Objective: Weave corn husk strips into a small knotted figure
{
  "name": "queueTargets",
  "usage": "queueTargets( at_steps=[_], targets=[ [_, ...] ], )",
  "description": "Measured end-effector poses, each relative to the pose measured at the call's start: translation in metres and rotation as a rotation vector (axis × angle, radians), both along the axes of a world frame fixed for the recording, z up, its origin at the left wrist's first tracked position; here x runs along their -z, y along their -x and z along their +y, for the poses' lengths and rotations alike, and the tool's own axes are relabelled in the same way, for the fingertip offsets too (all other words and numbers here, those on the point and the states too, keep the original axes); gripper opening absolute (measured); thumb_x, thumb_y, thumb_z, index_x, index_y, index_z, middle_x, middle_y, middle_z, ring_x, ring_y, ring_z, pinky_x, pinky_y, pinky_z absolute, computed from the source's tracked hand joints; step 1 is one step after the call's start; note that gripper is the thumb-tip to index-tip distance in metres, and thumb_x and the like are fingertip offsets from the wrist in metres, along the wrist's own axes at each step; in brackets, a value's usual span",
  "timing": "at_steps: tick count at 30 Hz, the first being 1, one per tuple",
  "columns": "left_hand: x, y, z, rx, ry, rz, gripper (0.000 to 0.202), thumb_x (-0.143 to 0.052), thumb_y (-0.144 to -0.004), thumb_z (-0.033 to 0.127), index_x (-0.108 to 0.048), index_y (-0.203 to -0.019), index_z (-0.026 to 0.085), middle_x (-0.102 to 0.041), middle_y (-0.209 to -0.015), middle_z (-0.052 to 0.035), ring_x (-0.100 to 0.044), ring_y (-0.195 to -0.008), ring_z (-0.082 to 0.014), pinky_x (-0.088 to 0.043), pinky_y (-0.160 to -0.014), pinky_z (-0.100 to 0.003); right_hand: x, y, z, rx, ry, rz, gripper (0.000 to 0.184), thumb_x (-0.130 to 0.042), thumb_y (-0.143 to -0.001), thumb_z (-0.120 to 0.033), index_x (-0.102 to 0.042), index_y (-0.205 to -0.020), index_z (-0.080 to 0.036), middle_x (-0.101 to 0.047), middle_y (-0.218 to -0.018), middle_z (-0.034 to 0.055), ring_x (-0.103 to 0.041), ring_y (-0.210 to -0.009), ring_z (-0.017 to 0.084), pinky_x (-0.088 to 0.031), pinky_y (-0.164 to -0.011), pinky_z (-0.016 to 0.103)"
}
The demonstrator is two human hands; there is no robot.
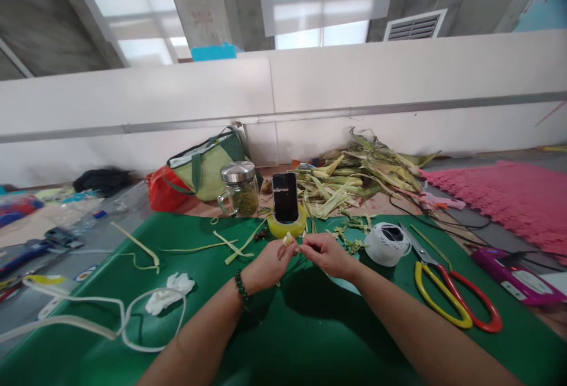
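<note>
Over the green mat point(319, 344), my left hand point(270, 265) pinches a small cream-coloured piece, perhaps folded corn husk point(289, 238), that sticks up above the fingertips. A bead bracelet point(240, 285) circles the left wrist. My right hand point(328, 256) is closed beside it, its thumb and fingers pressed together near the left fingertips; whatever they grip is too small to make out. Just beyond both hands, a phone point(286, 197) leans upright on a yellow tape roll point(287, 229). Pale green husk strips point(233, 245) lie left of the hands, and dried green sprigs point(352, 244) lie to the right.
Large scissors point(443, 294) with red and yellow handles lie right, near a white ribbon roll point(384, 250). White cord point(146, 349) and a crumpled tissue point(170, 294) are left. Behind stand a lidded glass jar point(241, 197), a green bag point(208, 170) and a husk pile point(354, 176).
</note>
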State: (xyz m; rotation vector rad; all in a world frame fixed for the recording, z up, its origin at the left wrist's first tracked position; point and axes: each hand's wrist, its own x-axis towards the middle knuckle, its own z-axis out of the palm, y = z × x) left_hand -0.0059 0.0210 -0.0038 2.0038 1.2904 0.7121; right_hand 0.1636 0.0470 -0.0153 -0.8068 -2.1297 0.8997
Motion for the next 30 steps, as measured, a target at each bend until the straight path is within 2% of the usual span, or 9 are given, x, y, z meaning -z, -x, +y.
queueTargets(
  at_steps=[5, 10, 14, 19, 22, 27, 30],
  targets=[
    [-0.003, 0.004, -0.001, 0.011, 0.005, 0.013, 0.031, -0.031, -0.09, 0.037, -0.041, -0.067, 0.019, -0.042, -0.063, 0.0031, -0.04, -0.061, -0.0122, -0.038, -0.064, -0.027, 0.0, -0.003, 0.002, -0.005, 0.107, 0.041, 0.038, -0.044, -0.083, -0.039, -0.033, -0.052, -0.019, -0.031, -0.049, -0.0056, -0.03, -0.047, 0.008, -0.025, -0.047, 0.021],
    [0.002, 0.0, 0.001, -0.011, 0.036, -0.023, 0.03, -0.035, -0.087, 0.037, -0.045, -0.066, 0.019, -0.047, -0.063, 0.0014, -0.043, -0.062, -0.0129, -0.04, -0.065, -0.027, 0.004, -0.002, 0.004, -0.058, 0.36, -0.003, 0.045, -0.038, -0.086, -0.049, -0.045, -0.056, -0.018, -0.045, -0.046, -0.0029, -0.039, -0.042, 0.008, -0.028, -0.041, 0.021],
    [0.001, -0.002, -0.001, 0.028, 0.034, -0.075, 0.025, -0.038, -0.085, 0.034, -0.048, -0.069, 0.018, -0.052, -0.068, -0.0007, -0.045, -0.066, -0.0134, -0.042, -0.069, -0.026, 0.004, 0.002, 0.0, -0.061, 0.301, 0.03, 0.05, -0.047, -0.08, -0.059, -0.045, -0.055, -0.017, -0.044, -0.047, -0.0032, -0.041, -0.043, 0.008, -0.03, -0.043, 0.02],
    [-0.016, 0.0, -0.007, 0.113, 0.154, -0.107, 0.033, -0.036, -0.087, 0.041, -0.044, -0.065, 0.018, -0.037, -0.058, 0.0042, -0.034, -0.057, -0.0109, -0.035, -0.058, -0.024, -0.002, 0.0, -0.004, -0.116, 0.279, 0.077, 0.052, -0.046, -0.081, -0.061, -0.048, -0.056, -0.016, -0.037, -0.045, -0.0053, -0.032, -0.041, 0.006, -0.024, -0.041, 0.02],
    [-0.02, 0.003, -0.007, 0.127, 0.155, -0.107, 0.034, -0.036, -0.087, 0.043, -0.044, -0.066, 0.017, -0.034, -0.057, 0.0051, -0.032, -0.057, -0.0105, -0.033, -0.056, -0.024, -0.003, -0.004, -0.002, -0.125, 0.213, 0.042, 0.052, -0.046, -0.083, -0.059, -0.046, -0.053, -0.016, -0.033, -0.045, -0.0059, -0.028, -0.043, 0.006, -0.022, -0.042, 0.021],
    [-0.01, 0.002, -0.002, 0.065, 0.088, -0.023, 0.029, -0.039, -0.087, 0.036, -0.05, -0.07, 0.015, -0.044, -0.062, 0.0029, -0.038, -0.061, -0.0111, -0.037, -0.061, -0.024, -0.003, -0.008, 0.004, -0.031, 0.126, -0.103, 0.045, -0.047, -0.084, -0.055, -0.049, -0.061, -0.017, -0.045, -0.052, -0.0039, -0.039, -0.049, 0.008, -0.029, -0.048, 0.02],
    [-0.003, -0.006, -0.004, 0.125, 0.133, 0.001, 0.021, -0.043, -0.083, 0.026, -0.053, -0.069, 0.014, -0.052, -0.067, 0.0007, -0.043, -0.064, -0.0116, -0.039, -0.063, -0.024, -0.006, -0.008, 0.003, 0.021, -0.016, -0.151, 0.033, -0.049, -0.085, -0.047, -0.051, -0.071, -0.018, -0.051, -0.059, -0.0035, -0.042, -0.054, 0.009, -0.029, -0.052, 0.02]
  ],
)
